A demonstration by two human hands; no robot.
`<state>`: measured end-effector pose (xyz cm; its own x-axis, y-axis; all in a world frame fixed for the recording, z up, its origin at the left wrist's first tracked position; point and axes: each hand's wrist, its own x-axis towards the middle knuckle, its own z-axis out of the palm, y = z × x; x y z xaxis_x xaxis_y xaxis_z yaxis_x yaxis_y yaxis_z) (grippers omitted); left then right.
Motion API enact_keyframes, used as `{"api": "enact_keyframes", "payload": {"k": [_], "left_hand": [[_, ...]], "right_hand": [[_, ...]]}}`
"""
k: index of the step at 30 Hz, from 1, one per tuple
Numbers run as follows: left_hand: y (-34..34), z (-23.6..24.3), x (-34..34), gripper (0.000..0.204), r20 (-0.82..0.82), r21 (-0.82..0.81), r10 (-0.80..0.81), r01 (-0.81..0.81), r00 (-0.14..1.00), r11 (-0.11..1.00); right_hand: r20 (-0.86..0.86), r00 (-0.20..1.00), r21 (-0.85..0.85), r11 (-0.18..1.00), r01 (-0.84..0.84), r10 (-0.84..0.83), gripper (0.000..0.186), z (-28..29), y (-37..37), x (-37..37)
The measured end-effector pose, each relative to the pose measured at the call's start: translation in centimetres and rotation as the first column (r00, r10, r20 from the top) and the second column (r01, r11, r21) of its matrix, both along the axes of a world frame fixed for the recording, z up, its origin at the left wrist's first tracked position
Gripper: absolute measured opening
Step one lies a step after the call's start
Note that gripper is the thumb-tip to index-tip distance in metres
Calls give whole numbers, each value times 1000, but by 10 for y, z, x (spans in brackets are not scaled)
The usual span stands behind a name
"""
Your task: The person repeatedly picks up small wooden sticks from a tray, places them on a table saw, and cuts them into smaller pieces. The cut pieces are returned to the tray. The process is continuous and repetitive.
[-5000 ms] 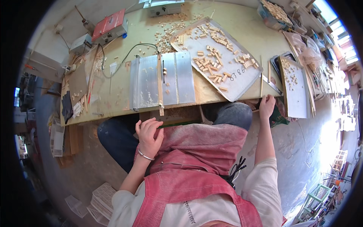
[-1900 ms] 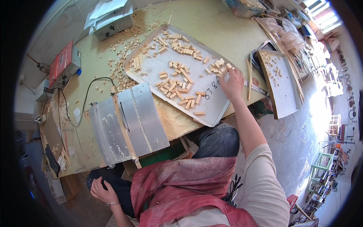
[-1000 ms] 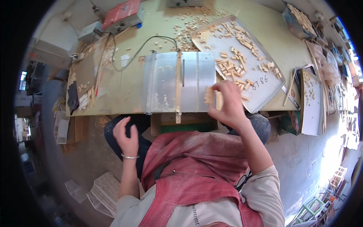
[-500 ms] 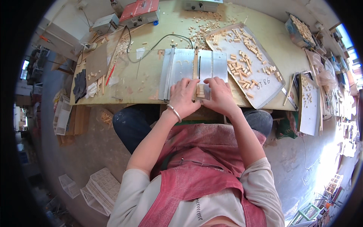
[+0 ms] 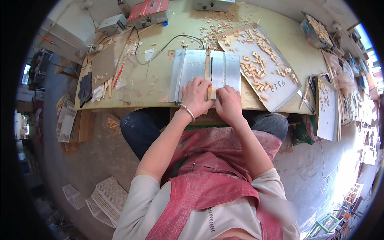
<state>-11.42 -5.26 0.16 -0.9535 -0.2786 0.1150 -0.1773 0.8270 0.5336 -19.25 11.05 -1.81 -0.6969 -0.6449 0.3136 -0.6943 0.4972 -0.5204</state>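
One small pale wooden block (image 5: 213,93), lying on the near part of a silver metal plate (image 5: 233,74), its longer side seeming to point away from the person, roughly in line with the dark slot (image 5: 211,66) just beyond. Left hand (image 5: 196,97), fingers bent, close against its left; right hand (image 5: 229,105), likewise bent, close at its right — neither clearly nearer from where I stand. Whether either pinches it alone, I cannot tell. One wooden strip (image 5: 207,66), just left of the slot.
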Motion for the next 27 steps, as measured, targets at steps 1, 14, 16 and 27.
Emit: {"api": "enact_keyframes", "payload": {"k": [1,14,16,27], "left_hand": [[0,-1,0,54,-8,3,1,-1,1000,1000],[0,0,0,54,11,16,8,-9,1000,1000],[0,1,1,54,16,28,9,-10,1000,1000],[-35,-13,-18,45,3,151,-86,85,996,985]], "right_hand": [[-4,1000,22,1000,-22,22,16,-1,0,1],[54,996,39,996,-77,75,36,14,9,-6],[89,991,41,994,-101,97,40,10,10,-11],[208,960,-59,982,-179,188,40,10,7,-39]]}}
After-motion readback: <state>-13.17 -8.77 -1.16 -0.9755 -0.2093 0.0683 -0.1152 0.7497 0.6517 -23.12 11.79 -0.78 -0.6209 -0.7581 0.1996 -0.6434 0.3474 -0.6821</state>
